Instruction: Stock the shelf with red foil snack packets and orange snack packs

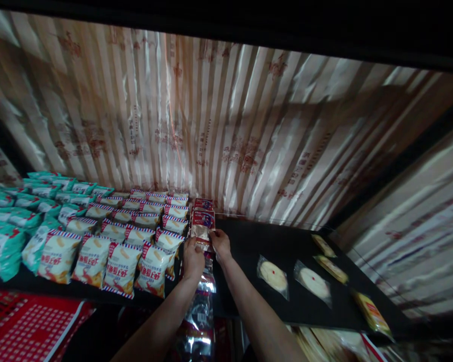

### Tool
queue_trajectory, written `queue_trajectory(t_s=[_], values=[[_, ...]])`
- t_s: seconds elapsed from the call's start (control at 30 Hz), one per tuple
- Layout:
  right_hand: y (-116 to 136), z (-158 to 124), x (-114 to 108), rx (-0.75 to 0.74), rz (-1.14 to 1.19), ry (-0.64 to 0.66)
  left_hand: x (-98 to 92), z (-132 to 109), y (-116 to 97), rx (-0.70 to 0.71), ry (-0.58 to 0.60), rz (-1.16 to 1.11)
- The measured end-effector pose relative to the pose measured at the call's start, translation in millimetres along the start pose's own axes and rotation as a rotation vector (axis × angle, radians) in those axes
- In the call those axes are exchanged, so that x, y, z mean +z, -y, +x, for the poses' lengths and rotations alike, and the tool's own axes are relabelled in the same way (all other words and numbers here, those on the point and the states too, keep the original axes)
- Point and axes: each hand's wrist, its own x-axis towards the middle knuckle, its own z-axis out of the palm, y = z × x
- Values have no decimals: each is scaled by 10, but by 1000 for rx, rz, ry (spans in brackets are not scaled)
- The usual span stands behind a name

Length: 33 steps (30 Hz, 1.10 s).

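A flat black shelf (243,244) runs from left to right beneath a dark overhead panel (249,25). Behind it, a pleated, shiny cream-and-brown sheet with reddish-brown print (219,115) covers the far side. Dark slanting posts stand at left (5,138) and right (392,161). Light is dim, with pale glints on the folds and shadow toward the upper right.

Right of the right hand (221,245), a bare piece of black shelf (245,241) leaves passage — until two round packs (274,274). Left of the left hand (194,259), snack bags (123,269) stand in close rows and block. Between the forearms (168,314) hangs the packet strip (200,307) — behind, the striped sheet (211,115) closes the way.
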Motion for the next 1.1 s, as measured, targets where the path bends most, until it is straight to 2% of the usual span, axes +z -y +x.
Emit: queue_trajectory(t_s=[0.3,0.5,0.7,0.9,1.1], values=[[195,-155,-35,-76,-172,-19,43,119,-12,38,-56,68],[276,-228,-4,-80,-303,-79,36,162,-41,78,-52,69],[269,-244,48,-296,-454,-159,8,168,-49,95,-36,94],[297,-153,103,-468,-556,-21,0,152,-27,83,-42,111],[383,0,208,-502,-629,81,13,134,-41,96,-43,108]])
